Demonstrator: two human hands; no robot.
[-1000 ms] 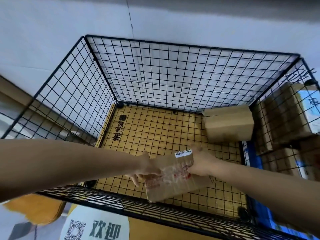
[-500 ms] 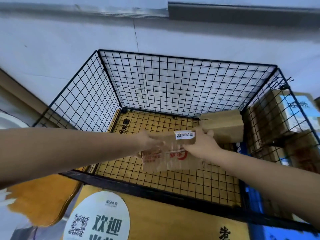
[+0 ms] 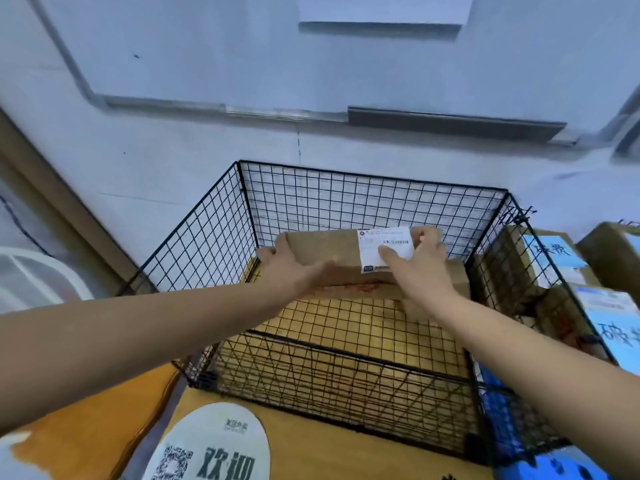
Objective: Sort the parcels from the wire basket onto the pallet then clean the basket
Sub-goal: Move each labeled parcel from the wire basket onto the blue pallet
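Note:
Both my hands hold one brown cardboard parcel (image 3: 325, 249) with a white shipping label, raised inside the black wire basket (image 3: 346, 382). My left hand (image 3: 294, 268) grips its left end, and my right hand (image 3: 419, 265) grips its right end over the label. A second brown parcel (image 3: 459, 275) lies on the basket floor at the back right, mostly hidden behind my right hand. To the right of the basket, several brown parcels with blue labels (image 3: 554, 258) are stacked on a blue pallet (image 3: 568, 465).
The basket stands on a yellow board with a round white QR sticker (image 3: 211, 445). A pale wall (image 3: 311, 81) runs close behind the basket. A white round object (image 3: 31, 271) sits at the left edge, and an orange surface (image 3: 86, 431) at the lower left.
Both hands have lifted the parcel up from the basket floor and turned it so the labelled face points up. The view has pulled back and tilted up.

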